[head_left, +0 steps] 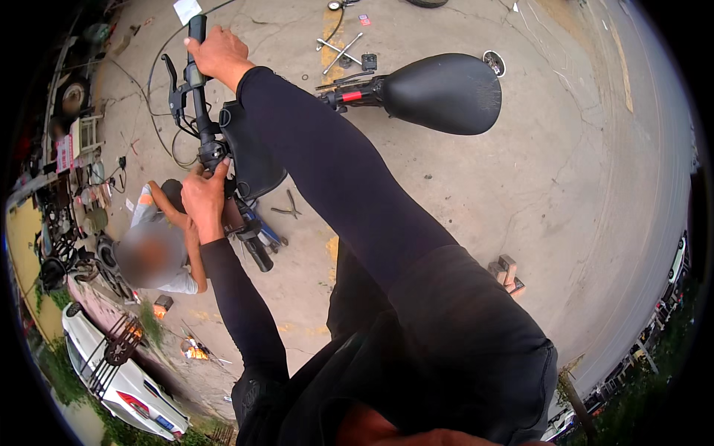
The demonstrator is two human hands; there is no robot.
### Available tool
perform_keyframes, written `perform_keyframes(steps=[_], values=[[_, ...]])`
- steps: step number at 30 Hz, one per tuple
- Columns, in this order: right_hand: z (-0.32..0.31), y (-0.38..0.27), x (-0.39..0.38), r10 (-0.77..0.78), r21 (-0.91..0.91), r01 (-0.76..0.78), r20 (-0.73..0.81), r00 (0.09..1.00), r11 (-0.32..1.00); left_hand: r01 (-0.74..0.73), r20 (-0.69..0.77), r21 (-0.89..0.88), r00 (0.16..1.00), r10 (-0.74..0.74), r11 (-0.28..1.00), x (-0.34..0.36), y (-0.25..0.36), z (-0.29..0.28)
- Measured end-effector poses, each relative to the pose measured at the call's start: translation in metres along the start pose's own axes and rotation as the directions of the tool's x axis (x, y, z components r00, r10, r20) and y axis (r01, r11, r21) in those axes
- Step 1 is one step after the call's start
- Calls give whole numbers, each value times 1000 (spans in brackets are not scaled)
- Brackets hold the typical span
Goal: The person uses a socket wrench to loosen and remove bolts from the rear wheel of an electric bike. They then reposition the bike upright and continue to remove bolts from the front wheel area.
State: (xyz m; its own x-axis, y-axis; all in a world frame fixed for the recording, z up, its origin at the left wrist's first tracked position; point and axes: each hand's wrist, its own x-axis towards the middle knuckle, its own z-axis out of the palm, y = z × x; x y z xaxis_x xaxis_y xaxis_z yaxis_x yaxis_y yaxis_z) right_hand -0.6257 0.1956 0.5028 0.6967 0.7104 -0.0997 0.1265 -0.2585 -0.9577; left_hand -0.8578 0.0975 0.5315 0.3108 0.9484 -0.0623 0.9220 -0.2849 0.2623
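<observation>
An e-bike or scooter stands below me with a black handlebar [198, 97], brake lever [171, 73] and wide black seat [446, 93]. My right hand [222, 56] is closed at the bar's far end, its thumb against the grip [197, 28]; its curled fingers are partly hidden. At the middle clamp [214, 152], the thumb and bent fingers of my left hand [203, 195] press together; what lies between them is hidden. A black bag [249, 152] hangs beside the bar. The near grip [258, 254] is untouched by my hands.
A person in a grey shirt [160, 245] crouches at the left, a forearm close to my left wrist. Pliers [288, 207], a cross-shaped lug wrench [341, 53] and bricks [507, 271] lie on the concrete. Cables [149, 89] trail at the left. A white car [123, 379] stands at lower left.
</observation>
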Motion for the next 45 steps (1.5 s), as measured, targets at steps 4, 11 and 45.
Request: perform_keyframes(steps=[4, 11, 45], values=[[-59, 116, -115, -156, 125, 139, 145, 977, 982, -42, 11, 56, 999, 42, 998, 28, -14, -12], [-354, 395, -295, 937, 942, -294, -52, 345, 161, 27, -9, -32, 1000, -28, 999, 2, -7, -5], [-431, 385, -200, 770, 737, -597, 168, 616, 316, 405, 6, -580, 869, -494, 706, -238, -94, 178]])
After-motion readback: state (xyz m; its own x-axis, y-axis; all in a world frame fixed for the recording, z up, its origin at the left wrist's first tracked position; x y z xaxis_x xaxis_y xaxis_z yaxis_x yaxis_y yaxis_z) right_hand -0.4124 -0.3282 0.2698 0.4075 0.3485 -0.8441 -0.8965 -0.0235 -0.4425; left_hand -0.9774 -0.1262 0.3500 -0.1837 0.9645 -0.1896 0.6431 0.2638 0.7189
